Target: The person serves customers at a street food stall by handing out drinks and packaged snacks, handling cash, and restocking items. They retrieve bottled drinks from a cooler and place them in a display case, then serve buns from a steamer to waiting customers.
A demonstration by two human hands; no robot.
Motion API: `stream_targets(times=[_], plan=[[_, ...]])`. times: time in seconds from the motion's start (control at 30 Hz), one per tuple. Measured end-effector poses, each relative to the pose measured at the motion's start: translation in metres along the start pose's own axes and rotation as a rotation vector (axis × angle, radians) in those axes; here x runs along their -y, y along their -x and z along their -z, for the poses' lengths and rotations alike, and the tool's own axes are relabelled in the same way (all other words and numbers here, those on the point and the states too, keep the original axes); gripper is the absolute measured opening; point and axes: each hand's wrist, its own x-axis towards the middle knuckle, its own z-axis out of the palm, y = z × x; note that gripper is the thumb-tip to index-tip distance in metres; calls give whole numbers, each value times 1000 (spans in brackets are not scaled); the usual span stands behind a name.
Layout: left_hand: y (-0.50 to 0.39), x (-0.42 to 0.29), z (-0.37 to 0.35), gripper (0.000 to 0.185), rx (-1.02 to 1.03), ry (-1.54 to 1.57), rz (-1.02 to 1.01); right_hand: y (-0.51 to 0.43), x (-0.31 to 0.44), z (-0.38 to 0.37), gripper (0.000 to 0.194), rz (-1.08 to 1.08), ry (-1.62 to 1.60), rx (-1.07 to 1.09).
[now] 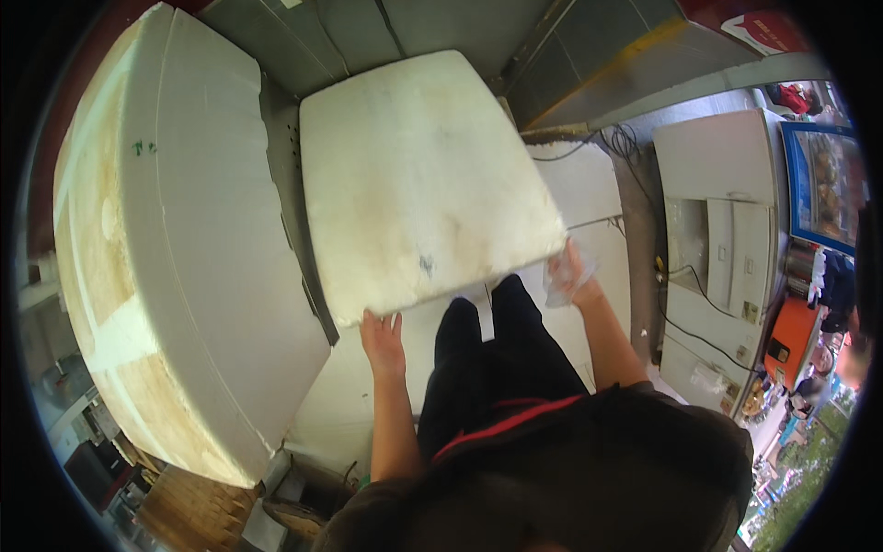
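A large, off-white foam slab (pixel 421 186), perhaps a lid or a box top, is tilted in front of me, with brownish stains and a dark mark near its close edge. My left hand (pixel 383 345) grips that edge near its left corner, fingertips at the rim and thumb side up. At the right corner, my right hand (pixel 571 272) grips the slab too. Thin clear plastic (pixel 560 288), a bag or loose glove, hangs around the right hand. The slab's underside is hidden. My dark-trousered legs show below it.
A big white foam box (pixel 214 207) with taped, stained sides stands at the left. White cabinets (pixel 717 159) and black cables (pixel 621 141) are on the right, with an orange case (pixel 793 341) beyond. A wooden board (pixel 196 510) lies at lower left. Pale flooring (pixel 331 393) surrounds my legs.
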Motion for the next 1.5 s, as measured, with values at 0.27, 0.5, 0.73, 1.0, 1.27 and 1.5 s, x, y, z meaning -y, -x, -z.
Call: stream_targets(times=[0.27,0.5,0.73,1.0,1.27,1.5], plan=[[15,-112,-168,38,222,-146,-532,14,193,-91,28,129,-551,476],[-29,-163,-238,32,810,109,-794,-32,270,-164,48,269,-136,1140],[-85,73,-139,19,169,-753,-105,-87,61,-125,68,265,956,282],[-170,195,-67,24,303,-1065,332,-129,-123,-85,50,-99,1342,611],[-146,85,-102,16,187,-519,153,-67,-92,-92,34,81,1491,844],[-65,-41,-122,18,359,-688,405,-116,-76,-131,33,295,1247,390]])
